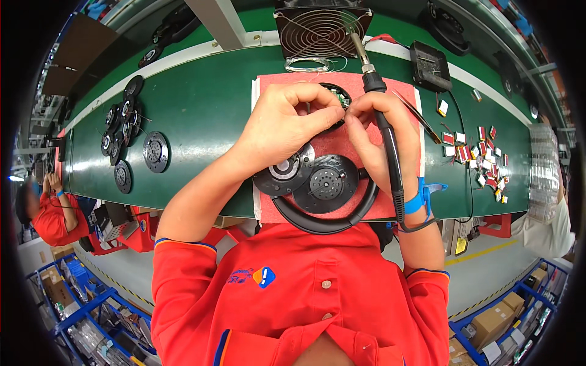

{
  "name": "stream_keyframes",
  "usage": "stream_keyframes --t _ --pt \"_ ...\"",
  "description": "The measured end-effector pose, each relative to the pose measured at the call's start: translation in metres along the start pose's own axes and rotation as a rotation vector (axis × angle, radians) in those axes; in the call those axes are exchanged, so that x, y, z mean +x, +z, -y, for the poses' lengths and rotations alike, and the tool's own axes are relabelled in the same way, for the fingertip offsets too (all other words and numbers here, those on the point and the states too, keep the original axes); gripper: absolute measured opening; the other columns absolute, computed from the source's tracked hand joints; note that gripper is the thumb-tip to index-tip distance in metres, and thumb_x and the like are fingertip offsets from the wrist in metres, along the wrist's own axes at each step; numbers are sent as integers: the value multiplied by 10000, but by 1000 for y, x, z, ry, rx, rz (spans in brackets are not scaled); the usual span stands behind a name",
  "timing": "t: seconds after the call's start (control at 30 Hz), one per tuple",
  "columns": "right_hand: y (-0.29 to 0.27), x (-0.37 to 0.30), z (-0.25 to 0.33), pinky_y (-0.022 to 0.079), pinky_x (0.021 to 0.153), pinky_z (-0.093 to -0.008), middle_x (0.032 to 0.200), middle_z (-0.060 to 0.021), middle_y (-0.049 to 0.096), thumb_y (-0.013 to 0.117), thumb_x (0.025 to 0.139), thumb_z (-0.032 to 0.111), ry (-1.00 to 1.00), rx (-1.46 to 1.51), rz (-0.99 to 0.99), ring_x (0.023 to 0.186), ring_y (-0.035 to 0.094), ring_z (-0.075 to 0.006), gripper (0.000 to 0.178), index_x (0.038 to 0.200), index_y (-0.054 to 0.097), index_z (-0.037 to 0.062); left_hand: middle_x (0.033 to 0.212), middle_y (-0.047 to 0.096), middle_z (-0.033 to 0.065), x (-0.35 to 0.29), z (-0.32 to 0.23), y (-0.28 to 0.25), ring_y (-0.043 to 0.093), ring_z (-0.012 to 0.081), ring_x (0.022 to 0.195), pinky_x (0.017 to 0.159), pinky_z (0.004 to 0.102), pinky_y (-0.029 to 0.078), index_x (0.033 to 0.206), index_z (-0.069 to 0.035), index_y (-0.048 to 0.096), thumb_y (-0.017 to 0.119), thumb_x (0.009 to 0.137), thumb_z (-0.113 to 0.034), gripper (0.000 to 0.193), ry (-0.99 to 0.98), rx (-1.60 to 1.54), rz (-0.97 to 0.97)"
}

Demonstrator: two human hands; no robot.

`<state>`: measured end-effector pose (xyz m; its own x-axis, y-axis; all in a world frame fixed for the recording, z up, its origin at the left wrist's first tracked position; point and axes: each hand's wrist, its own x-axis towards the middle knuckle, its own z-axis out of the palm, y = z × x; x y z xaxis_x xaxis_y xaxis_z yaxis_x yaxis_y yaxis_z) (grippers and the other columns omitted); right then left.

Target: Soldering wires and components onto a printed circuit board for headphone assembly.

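A black headphone [317, 195] with its ear cups opened lies on a red mat [400, 97] in front of me. My left hand [284, 125] pinches a thin wire at a round black cup part with a green circuit board [337, 94]. My right hand [381, 137] grips a black soldering iron [373, 82], its tip pointing away from me, and its fingertips meet the left hand's at the wire. A blue wrist strap [421, 201] sits on my right wrist.
Several black round speaker parts [125, 137] lie on the green bench at left. Small red and white pieces [485, 161] are scattered at right, by tweezers [418, 116]. A fan [320, 27] and a black stand [430, 67] stand behind. Another person [49, 210] works at far left.
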<state>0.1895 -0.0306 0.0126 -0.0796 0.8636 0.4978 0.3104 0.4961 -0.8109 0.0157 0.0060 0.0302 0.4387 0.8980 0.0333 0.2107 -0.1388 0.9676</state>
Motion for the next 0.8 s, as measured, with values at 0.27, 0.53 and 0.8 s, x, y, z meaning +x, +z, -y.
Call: stream_keyframes --t 0.27,0.53,0.8 --pt "-1 -2 -8 493 708 -249 894 -82 626 643 781 -72 -30 21 9 789 606 -137 253 988 530 21 751 620 43 0 7 1 509 80 625 576 236 418 845 -17 692 675 785 -128 128 46 -11 -66" --pt "-1 -2 -9 489 724 -253 907 -82 616 636 791 -75 8 62 19 816 603 -142 240 986 532 19 777 587 8 -3 4 2 486 66 666 614 226 403 858 -6 678 674 816 -109 111 81 72 -15" --pt "1 -3 -7 483 723 -252 893 -66 599 634 789 -71 30 74 4 796 591 -132 234 980 535 20 779 592 12 -4 4 4 489 71 673 619 230 401 874 -5 677 668 820 -106 115 83 89 -12"
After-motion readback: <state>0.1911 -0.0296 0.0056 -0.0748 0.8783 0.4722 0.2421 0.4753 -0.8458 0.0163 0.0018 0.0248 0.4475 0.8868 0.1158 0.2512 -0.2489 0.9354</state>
